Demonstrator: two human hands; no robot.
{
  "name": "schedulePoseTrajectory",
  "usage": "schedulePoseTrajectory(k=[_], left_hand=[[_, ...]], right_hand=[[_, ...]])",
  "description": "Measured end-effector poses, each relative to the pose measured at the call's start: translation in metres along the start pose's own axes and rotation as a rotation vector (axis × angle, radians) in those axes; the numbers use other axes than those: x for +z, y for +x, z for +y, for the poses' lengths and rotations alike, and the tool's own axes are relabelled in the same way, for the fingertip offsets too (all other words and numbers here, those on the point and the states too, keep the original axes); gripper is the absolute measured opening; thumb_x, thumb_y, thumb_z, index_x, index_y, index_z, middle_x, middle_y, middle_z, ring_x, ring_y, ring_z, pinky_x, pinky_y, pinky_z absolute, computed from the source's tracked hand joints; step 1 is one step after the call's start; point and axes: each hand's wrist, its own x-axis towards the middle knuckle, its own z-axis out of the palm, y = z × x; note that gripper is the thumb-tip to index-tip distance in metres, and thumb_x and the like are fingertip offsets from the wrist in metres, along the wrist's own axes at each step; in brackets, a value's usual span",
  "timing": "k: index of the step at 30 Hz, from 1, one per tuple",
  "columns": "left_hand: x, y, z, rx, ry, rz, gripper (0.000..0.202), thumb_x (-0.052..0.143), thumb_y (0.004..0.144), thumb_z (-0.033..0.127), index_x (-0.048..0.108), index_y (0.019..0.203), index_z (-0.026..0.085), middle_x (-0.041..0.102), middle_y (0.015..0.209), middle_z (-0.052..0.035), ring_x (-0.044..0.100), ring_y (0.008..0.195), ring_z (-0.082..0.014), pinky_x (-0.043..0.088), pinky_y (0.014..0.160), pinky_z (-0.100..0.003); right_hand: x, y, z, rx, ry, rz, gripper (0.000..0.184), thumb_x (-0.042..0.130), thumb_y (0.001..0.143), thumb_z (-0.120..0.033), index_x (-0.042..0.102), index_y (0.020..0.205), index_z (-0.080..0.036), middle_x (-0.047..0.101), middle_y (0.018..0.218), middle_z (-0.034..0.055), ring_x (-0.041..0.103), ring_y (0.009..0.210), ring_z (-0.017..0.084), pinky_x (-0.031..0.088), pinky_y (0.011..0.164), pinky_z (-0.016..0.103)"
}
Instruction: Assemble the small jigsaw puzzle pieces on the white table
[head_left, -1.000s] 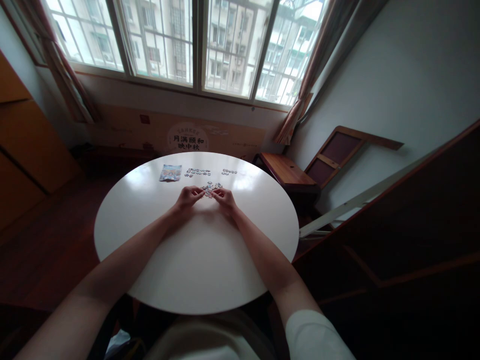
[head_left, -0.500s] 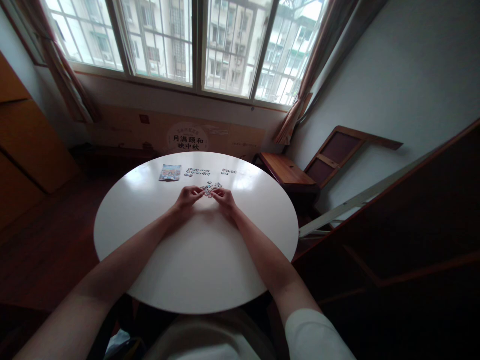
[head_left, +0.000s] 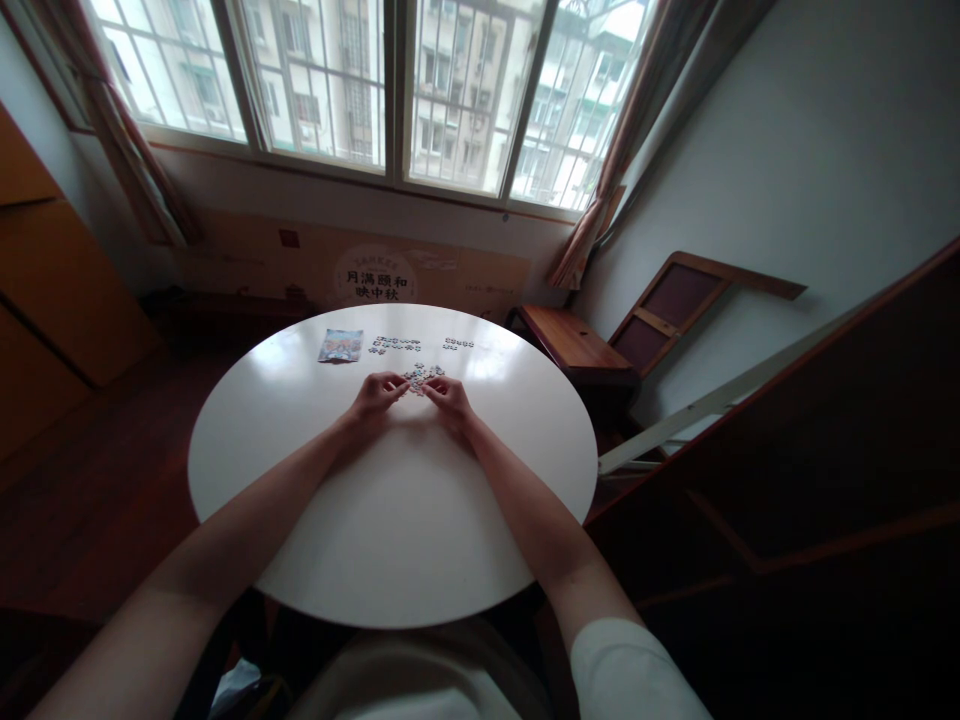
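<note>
Both my hands rest on a round white table (head_left: 390, 520), fingertips meeting at a small heap of loose puzzle pieces (head_left: 422, 375). My left hand (head_left: 377, 392) has its fingers curled in a pinch at the heap's left edge. My right hand (head_left: 448, 396) is curled the same way at its right edge. What each pinch holds is too small to make out. Farther back lie two short rows of sorted pieces (head_left: 394, 345) and a smaller group of pieces (head_left: 458, 343). A small printed picture card (head_left: 341, 345) lies to their left.
A barred window (head_left: 375, 80) runs along the far wall, with a cardboard panel bearing printed characters (head_left: 373, 276) below it. A low wooden table (head_left: 574, 340) and a leaning wooden frame (head_left: 675, 305) stand to the right. A wooden cabinet (head_left: 45, 280) is at the left.
</note>
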Motion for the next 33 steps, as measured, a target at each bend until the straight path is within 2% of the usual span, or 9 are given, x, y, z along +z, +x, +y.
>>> schedulePoseTrajectory(k=[23, 29, 33], left_hand=[[-0.0011, -0.0019, 0.0023, -0.036, -0.012, -0.008, 0.043, 0.067, 0.065, 0.053, 0.068, 0.075, 0.011, 0.067, 0.068, -0.0077, 0.056, 0.051, -0.0134, 0.045, 0.047, -0.024], [-0.0002, -0.0028, 0.0011, 0.017, 0.038, -0.003, 0.040, 0.064, 0.070, 0.052, 0.067, 0.075, 0.013, 0.067, 0.070, -0.0063, 0.056, 0.052, -0.0125, 0.044, 0.047, -0.022], [0.0010, -0.0033, 0.0026, 0.028, 0.040, 0.012, 0.037, 0.062, 0.072, 0.050, 0.067, 0.075, 0.014, 0.066, 0.070, -0.0060, 0.057, 0.054, -0.0129, 0.045, 0.048, -0.023]], right_hand=[[0.0011, -0.0015, 0.0002, -0.001, 0.009, 0.015, 0.021, 0.065, 0.071, -0.034, 0.067, 0.071, -0.014, 0.067, 0.069, 0.0047, 0.057, 0.057, 0.012, 0.044, 0.054, 0.023], [0.0016, -0.0029, 0.0023, -0.011, 0.000, 0.026, 0.025, 0.064, 0.072, -0.038, 0.068, 0.074, -0.013, 0.067, 0.072, 0.0056, 0.058, 0.060, 0.013, 0.046, 0.056, 0.024], [0.0015, -0.0046, 0.0014, -0.019, -0.018, 0.034, 0.022, 0.063, 0.075, -0.035, 0.068, 0.075, -0.014, 0.067, 0.076, 0.0061, 0.058, 0.061, 0.013, 0.047, 0.058, 0.025]])
